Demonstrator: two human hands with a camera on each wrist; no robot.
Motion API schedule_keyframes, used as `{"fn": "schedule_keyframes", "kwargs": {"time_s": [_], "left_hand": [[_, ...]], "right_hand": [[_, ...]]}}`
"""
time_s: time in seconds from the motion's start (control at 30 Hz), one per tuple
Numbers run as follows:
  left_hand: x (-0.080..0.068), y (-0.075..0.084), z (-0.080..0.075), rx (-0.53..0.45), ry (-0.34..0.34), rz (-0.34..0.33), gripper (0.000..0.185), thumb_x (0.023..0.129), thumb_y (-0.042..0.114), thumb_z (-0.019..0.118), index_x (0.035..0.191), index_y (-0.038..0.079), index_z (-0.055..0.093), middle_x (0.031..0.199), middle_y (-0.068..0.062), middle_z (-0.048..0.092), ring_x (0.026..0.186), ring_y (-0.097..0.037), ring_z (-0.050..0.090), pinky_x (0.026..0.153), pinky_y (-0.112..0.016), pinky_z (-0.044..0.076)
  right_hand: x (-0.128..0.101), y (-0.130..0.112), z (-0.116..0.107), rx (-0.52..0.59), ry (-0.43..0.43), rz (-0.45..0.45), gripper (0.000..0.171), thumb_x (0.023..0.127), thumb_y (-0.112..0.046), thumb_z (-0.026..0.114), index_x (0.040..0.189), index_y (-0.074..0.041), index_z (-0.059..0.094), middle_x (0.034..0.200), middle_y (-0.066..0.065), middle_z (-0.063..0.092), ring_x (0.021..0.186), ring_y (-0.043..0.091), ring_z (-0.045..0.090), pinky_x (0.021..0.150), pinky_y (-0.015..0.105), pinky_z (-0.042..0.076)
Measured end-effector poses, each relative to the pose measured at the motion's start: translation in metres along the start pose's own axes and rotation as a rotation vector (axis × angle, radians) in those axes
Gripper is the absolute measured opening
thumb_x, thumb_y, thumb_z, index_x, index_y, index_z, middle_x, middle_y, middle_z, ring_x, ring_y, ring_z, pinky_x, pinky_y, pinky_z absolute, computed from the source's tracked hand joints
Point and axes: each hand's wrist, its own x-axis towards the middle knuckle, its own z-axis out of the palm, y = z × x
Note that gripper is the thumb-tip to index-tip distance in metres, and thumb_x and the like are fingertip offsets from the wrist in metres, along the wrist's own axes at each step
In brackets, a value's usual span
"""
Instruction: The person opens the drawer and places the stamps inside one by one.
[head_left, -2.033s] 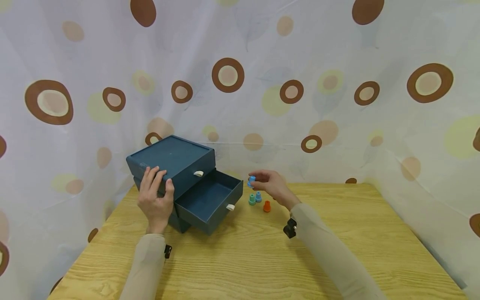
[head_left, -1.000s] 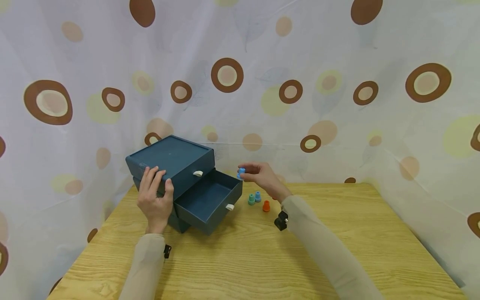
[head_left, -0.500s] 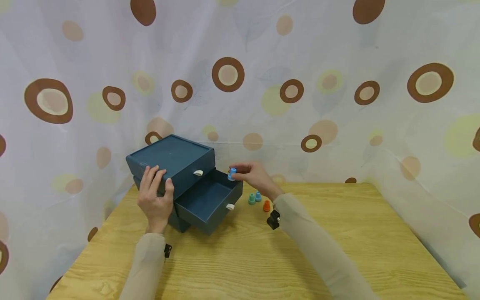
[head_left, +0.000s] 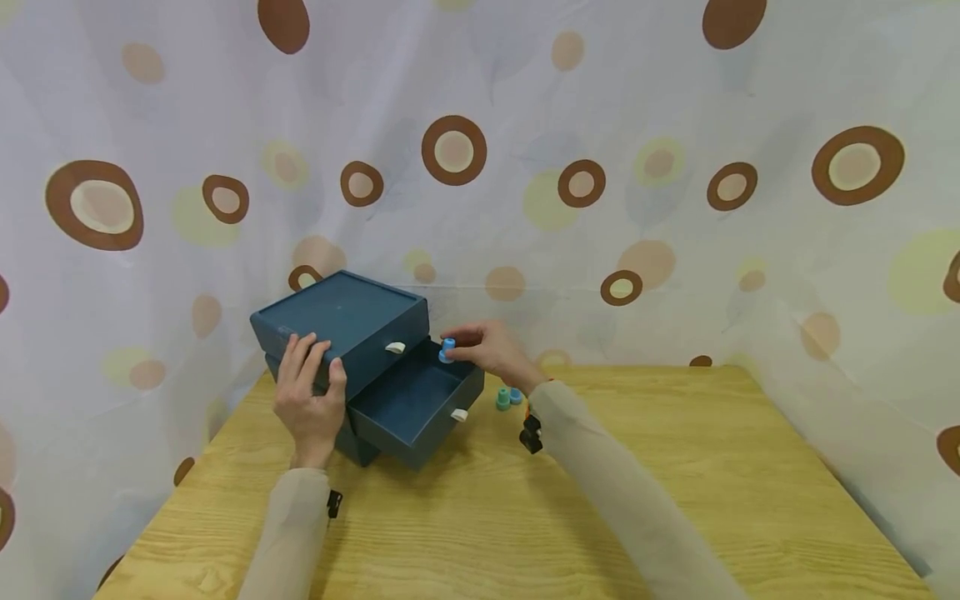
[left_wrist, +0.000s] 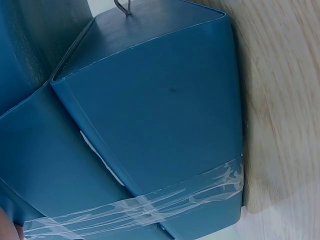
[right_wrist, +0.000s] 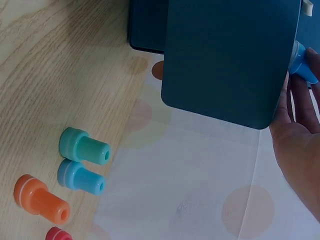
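Note:
My right hand (head_left: 489, 348) pinches a small blue plastic peg with a wide base (head_left: 447, 350) between thumb and fingertips. The peg is held upright over the back right part of the pulled-out drawer (head_left: 438, 429). In the right wrist view, the drawer's wall stands beside that hand, with the blue peg (right_wrist: 301, 62) partly hidden at the edge. My left hand (head_left: 309, 408) rests against the near side of the dark blue drawer cabinet (head_left: 341, 312), fingers over its top edge and thumb toward the front. Only a bit of that hand shows in the left wrist view.
Right of the drawer, a green peg (right_wrist: 84, 146), a light blue peg (right_wrist: 81, 177), an orange peg (right_wrist: 41, 199) and a partly cut-off red peg (right_wrist: 58, 234) stand on the wooden table (head_left: 637, 500). A patterned curtain (head_left: 675, 333) hangs behind. Clear tape (left_wrist: 140, 207) wraps the cabinet.
My right hand has carried the blue peg left, from above the other pegs to over the drawer. Its forearm now hides most of the orange peg. The left hand stays in place.

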Motion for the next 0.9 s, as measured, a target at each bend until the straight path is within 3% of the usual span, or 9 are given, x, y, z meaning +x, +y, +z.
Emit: {"fn": "schedule_keyframes", "kwargs": {"time_s": [0.37,0.9], "left_hand": [[0.000,0.001,-0.001,0.003,-0.009,-0.003,0.037,0.090,0.035,0.057,0.107,0.007,0.075,0.120,-0.013,0.070,0.126,-0.034,0.058,0.109,-0.050,0.043],[0.000,0.001,-0.001,-0.006,0.002,0.002,0.036,0.088,0.034,0.058,0.107,0.008,0.076,0.120,-0.012,0.070,0.126,-0.033,0.058,0.107,-0.052,0.044]], "right_hand": [[0.012,-0.006,0.010,-0.102,-0.078,-0.003,0.034,0.089,-0.011,0.070,0.122,-0.008,0.069,0.127,0.011,0.066,0.108,0.020,0.066,0.091,0.032,0.056],[0.027,-0.011,0.019,-0.172,-0.087,-0.006,0.030,0.087,-0.011,0.072,0.116,-0.005,0.071,0.110,0.009,0.072,0.098,0.019,0.067,0.092,0.032,0.055]]}}
